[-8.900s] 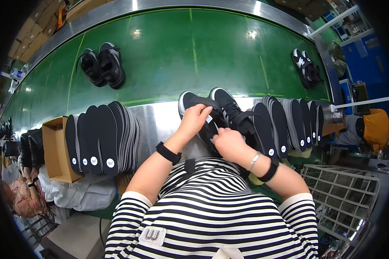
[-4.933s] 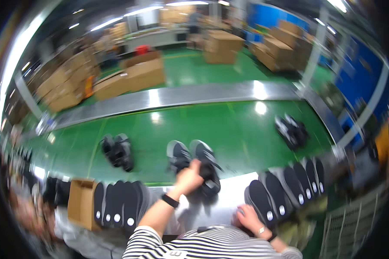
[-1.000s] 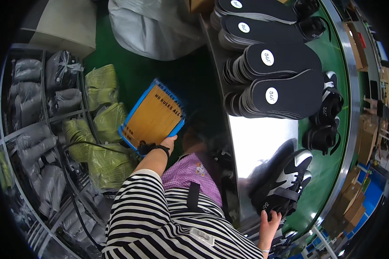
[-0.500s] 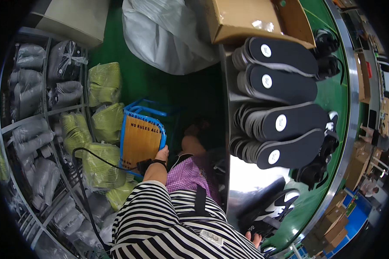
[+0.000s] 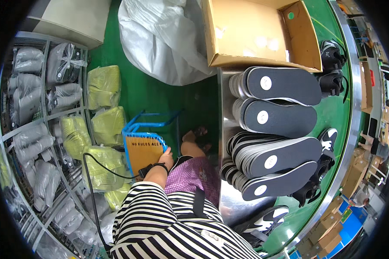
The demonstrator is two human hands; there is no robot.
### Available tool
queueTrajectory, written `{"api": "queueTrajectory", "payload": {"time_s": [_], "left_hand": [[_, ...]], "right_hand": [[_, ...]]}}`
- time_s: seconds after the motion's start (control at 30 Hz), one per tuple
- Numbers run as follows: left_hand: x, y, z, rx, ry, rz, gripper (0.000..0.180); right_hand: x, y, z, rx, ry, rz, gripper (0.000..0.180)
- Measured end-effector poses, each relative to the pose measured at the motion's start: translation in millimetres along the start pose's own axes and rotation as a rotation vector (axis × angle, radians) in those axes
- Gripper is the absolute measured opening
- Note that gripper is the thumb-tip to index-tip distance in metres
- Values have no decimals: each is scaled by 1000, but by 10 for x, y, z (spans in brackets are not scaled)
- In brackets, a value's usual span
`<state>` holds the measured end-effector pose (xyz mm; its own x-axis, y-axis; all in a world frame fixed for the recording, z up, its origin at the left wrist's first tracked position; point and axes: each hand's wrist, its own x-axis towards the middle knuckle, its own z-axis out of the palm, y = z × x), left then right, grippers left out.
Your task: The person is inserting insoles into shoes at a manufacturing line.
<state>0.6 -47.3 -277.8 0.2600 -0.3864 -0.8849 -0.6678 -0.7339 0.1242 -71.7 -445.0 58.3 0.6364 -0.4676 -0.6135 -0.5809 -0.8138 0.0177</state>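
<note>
My left hand [image 5: 167, 159] is closed on the right edge of a stool [image 5: 139, 152] with a wooden top and a blue metal frame. The stool stands tilted on the left of my legs, its blue legs pointing away from me. A black wristband [image 5: 149, 169] with a cable circles my left wrist. My right hand is out of the picture, hidden past the lower edge. On the metal table to my right lie several stacks of black insoles [image 5: 285, 118]. A black and white sneaker [image 5: 263, 222] lies at the table's near end.
A metal wire rack [image 5: 47, 116] at left holds bagged grey insoles. Bagged yellow-green insoles [image 5: 103, 88] stand against it. Ahead are a big white sack [image 5: 164, 39] and an open cardboard box [image 5: 250, 30] at the table's far end. More black shoes [image 5: 333, 64] line the green conveyor.
My view has shifted, so the table, insoles and box sit lower in it. My left hand still grips the stool. My right hand, seen earlier by the near sneaker, has gone out of view.
</note>
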Motion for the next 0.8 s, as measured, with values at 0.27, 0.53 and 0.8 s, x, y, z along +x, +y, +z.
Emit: {"api": "queueTrajectory", "payload": {"time_s": [0.27,0.53,0.8], "left_hand": [[-514,-532,-472,-673,412,-640,102],[-370,-704,161,-1024,117,-665,102],[-187,-586,105,-612,-142,-252,74]], "right_hand": [[275,2,-4,10,-70,-84,36],[68,-112,248,133,-28,-24,36],[-776,-53,521,318,165,247,34]]}}
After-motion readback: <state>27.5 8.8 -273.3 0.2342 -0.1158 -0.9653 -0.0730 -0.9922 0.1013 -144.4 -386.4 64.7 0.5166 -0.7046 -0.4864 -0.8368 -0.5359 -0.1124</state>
